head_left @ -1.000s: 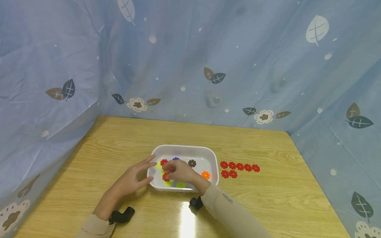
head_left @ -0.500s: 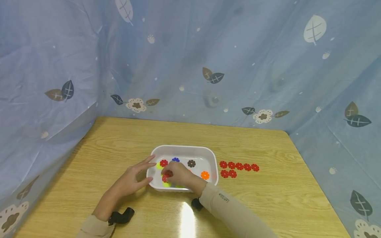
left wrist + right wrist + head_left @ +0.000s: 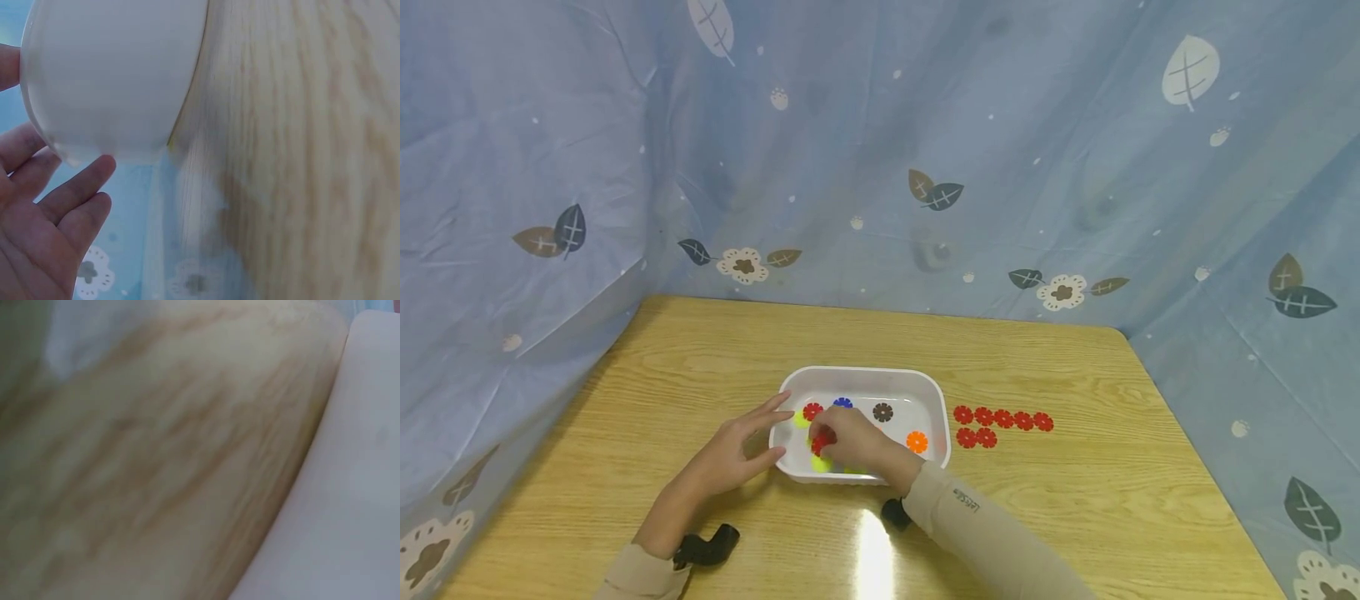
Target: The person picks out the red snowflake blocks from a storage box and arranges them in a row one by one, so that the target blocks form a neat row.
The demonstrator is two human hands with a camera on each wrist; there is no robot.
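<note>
Red disc [image 3: 822, 443] has been shifted slightly toward the tray's [image 3: 883, 384] left edge, apparently pinched by the right hand [image 3: 854, 438], pick-up judged begun, the left hand [image 3: 724, 454] being spread at that edge.

Your left hand [image 3: 47, 219] spreads its fingers at the white tub [image 3: 119, 75], one fingertip [image 3: 105, 166] meeting the wall above. Higher up from your palm, another digit [image 3: 9, 67], cut off by the frame, reaches the tub's edge. Wood-grained table [image 3: 306, 150] fills the space right of your grip; beyond your fingers is blue cloth [image 3: 131, 206] with a flower print [image 3: 101, 275].
</note>
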